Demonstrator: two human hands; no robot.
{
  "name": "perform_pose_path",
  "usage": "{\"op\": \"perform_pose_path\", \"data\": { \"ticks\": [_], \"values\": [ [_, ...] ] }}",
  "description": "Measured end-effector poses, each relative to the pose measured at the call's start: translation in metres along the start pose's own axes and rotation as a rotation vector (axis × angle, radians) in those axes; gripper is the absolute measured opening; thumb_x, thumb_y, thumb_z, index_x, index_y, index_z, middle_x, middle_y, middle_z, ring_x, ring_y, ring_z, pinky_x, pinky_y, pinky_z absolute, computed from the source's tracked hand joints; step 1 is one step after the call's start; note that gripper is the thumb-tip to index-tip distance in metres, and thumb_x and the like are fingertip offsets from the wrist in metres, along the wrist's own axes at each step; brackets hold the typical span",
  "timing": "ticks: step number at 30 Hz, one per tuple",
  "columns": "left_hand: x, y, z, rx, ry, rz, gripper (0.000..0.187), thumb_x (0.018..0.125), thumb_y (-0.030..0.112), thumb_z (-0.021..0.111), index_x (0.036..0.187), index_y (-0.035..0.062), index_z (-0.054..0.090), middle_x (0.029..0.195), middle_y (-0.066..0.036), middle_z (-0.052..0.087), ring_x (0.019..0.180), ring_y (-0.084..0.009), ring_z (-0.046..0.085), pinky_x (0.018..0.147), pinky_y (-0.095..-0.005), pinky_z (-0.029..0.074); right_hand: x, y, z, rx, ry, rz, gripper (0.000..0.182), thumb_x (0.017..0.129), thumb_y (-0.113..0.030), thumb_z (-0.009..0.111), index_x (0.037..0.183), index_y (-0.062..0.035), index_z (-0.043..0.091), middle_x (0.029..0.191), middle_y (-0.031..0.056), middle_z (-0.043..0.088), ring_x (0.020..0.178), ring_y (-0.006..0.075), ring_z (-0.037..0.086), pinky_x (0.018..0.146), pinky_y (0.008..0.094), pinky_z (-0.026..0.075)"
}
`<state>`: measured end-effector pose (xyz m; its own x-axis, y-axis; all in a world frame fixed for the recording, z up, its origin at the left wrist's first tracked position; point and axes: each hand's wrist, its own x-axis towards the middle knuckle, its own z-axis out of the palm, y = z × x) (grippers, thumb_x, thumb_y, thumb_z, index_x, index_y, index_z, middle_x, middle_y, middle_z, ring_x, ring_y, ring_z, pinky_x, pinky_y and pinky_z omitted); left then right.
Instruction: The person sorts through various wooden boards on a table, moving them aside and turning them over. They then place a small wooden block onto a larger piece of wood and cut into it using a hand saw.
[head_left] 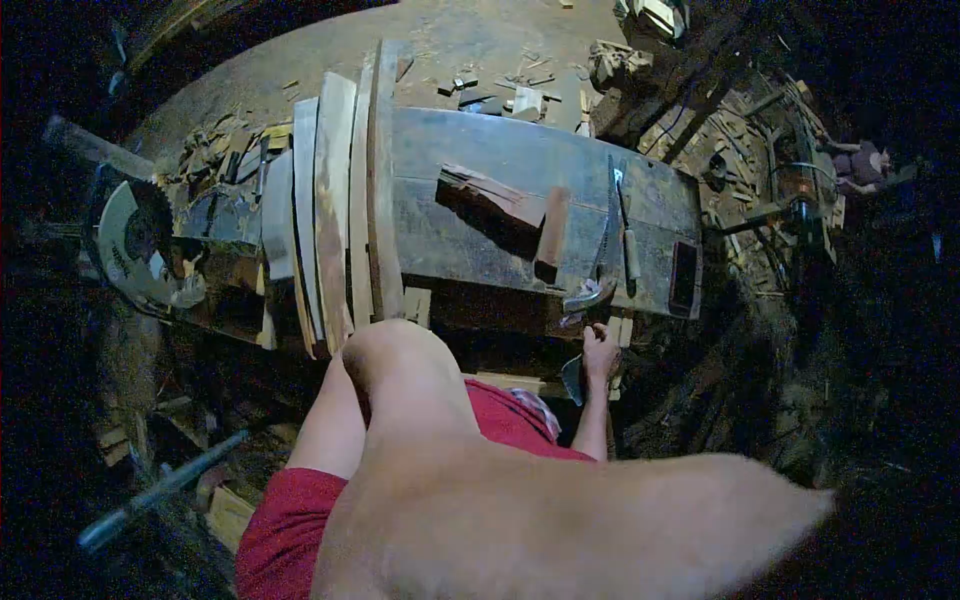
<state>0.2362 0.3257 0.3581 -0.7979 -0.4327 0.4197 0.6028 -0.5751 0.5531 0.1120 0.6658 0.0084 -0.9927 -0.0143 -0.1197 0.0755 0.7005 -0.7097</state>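
Observation:
My right hand (600,353) is at the front edge of the workbench (470,250), its fingers curled. What they hold, if anything, is too small to make out. Just above it on the bench lies a shiny crumpled piece (588,297); below it is a grey blade-like thing (572,380). A handsaw-like tool (608,235) and a tool with a pale handle (631,255) lie behind. A large bare limb (560,500), close to the camera, fills the lower middle and hides much. My left hand does not show.
Several long planks (333,190) lie across the bench's left part. Two wood pieces (500,195) and a dark flat rectangle (683,275) rest on top. A circular blade (145,235) stands at the left. Scraps litter the floor; another person (858,165) is at far right.

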Motion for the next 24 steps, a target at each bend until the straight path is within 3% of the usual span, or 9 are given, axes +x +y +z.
{"op": "perform_pose_path", "data": {
  "ticks": [9, 11, 13, 16, 19, 21, 22, 23, 24],
  "values": [
    [-0.008, -0.001, -0.005, -0.012, 0.032, -0.046, 0.027, 0.082, 0.031, 0.053, 0.089, 0.0062, 0.058, 0.089, -0.008, 0.055, 0.073, -0.0154, 0.051, 0.066, -0.0301, 0.043, 0.011, -0.037, -0.014, -0.113, -0.072, 0.043, 0.030, 0.071, -0.029, 0.062, 0.093, -0.0077, 0.064, 0.081, 0.0131, 0.063, 0.073, 0.0246, 0.060, 0.067, 0.0349, 0.046],
    [-0.008, 0.001, -0.006, -0.001, 0.035, -0.038, 0.026, 0.082, 0.031, 0.053, 0.089, 0.0062, 0.058, 0.089, -0.008, 0.055, 0.073, -0.0155, 0.051, 0.066, -0.0302, 0.043, 0.030, -0.037, -0.014, -0.115, 0.001, -0.053, 0.030, 0.071, -0.029, 0.062, 0.092, -0.0079, 0.064, 0.081, 0.0126, 0.064, 0.073, 0.0256, 0.061, 0.067, 0.0350, 0.046],
    [-0.009, 0.000, -0.005, 0.007, 0.039, -0.022, 0.026, 0.082, 0.031, 0.053, 0.089, 0.0063, 0.058, 0.090, -0.008, 0.055, 0.074, -0.0156, 0.052, 0.067, -0.0303, 0.043, 0.054, -0.043, -0.020, -0.205, 0.009, -0.015, 0.033, 0.070, -0.032, 0.062, 0.093, -0.0075, 0.062, 0.083, 0.0147, 0.063, 0.077, 0.0297, 0.060, 0.067, 0.0376, 0.045],
    [-0.009, 0.002, -0.005, 0.021, 0.043, -0.023, 0.025, 0.082, 0.030, 0.053, 0.090, 0.0063, 0.058, 0.091, -0.008, 0.055, 0.074, -0.0157, 0.052, 0.067, -0.0304, 0.043, 0.094, -0.048, -0.019, -0.087, 0.063, -0.137, 0.035, 0.070, -0.033, 0.062, 0.094, -0.0074, 0.062, 0.081, 0.0159, 0.062, 0.078, 0.0317, 0.059, 0.067, 0.0389, 0.045],
    [-0.011, 0.002, -0.004, 0.035, 0.059, -0.031, 0.025, 0.082, 0.029, 0.053, 0.090, 0.0064, 0.058, 0.092, -0.008, 0.055, 0.075, -0.0158, 0.052, 0.068, -0.0306, 0.043, 0.118, -0.064, -0.027, -0.315, 0.058, -0.160, 0.044, 0.068, -0.037, 0.063, 0.100, -0.0064, 0.059, 0.084, 0.0170, 0.061, 0.082, 0.0347, 0.058, 0.069, 0.0418, 0.044],
    [-0.012, 0.000, -0.003, 0.048, 0.070, -0.017, 0.024, 0.082, 0.029, 0.054, 0.091, 0.0064, 0.057, 0.092, -0.008, 0.055, 0.076, -0.0158, 0.052, 0.068, -0.0307, 0.043, 0.138, -0.074, -0.025, -0.459, 0.138, -0.239, 0.043, 0.066, -0.037, 0.066, 0.084, -0.0004, 0.053, 0.085, 0.0219, 0.057, 0.079, 0.0365, 0.055, 0.064, 0.0428, 0.042],
    [-0.013, -0.001, -0.002, 0.052, 0.077, -0.010, 0.024, 0.082, 0.029, 0.054, 0.091, 0.0065, 0.057, 0.092, -0.008, 0.055, 0.076, -0.0159, 0.052, 0.068, -0.0307, 0.043, 0.154, -0.062, -0.019, -0.486, 0.070, -0.201, 0.059, 0.063, -0.046, 0.068, 0.097, -0.0008, 0.051, 0.094, 0.0225, 0.056, 0.087, 0.0382, 0.053, 0.070, 0.0434, 0.042],
    [-0.013, -0.004, -0.002, 0.055, 0.080, 0.001, 0.024, 0.082, 0.029, 0.054, 0.091, 0.0065, 0.057, 0.093, -0.008, 0.055, 0.076, -0.0159, 0.052, 0.068, -0.0308, 0.043, 0.168, -0.058, -0.011, -0.483, 0.069, -0.215, 0.059, 0.063, -0.046, 0.068, 0.097, -0.0008, 0.051, 0.094, 0.0225, 0.056, 0.087, 0.0382, 0.053, 0.070, 0.0434, 0.042],
    [-0.012, -0.006, -0.002, 0.057, 0.085, 0.005, 0.024, 0.082, 0.028, 0.054, 0.091, 0.0065, 0.057, 0.093, -0.008, 0.055, 0.076, -0.0159, 0.052, 0.069, -0.0308, 0.043, 0.175, -0.060, -0.006, -0.570, 0.037, -0.174, 0.071, 0.060, -0.051, 0.068, 0.106, -0.0010, 0.048, 0.099, 0.0224, 0.055, 0.091, 0.0376, 0.053, 0.074, 0.0441, 0.042]
  ]
}}
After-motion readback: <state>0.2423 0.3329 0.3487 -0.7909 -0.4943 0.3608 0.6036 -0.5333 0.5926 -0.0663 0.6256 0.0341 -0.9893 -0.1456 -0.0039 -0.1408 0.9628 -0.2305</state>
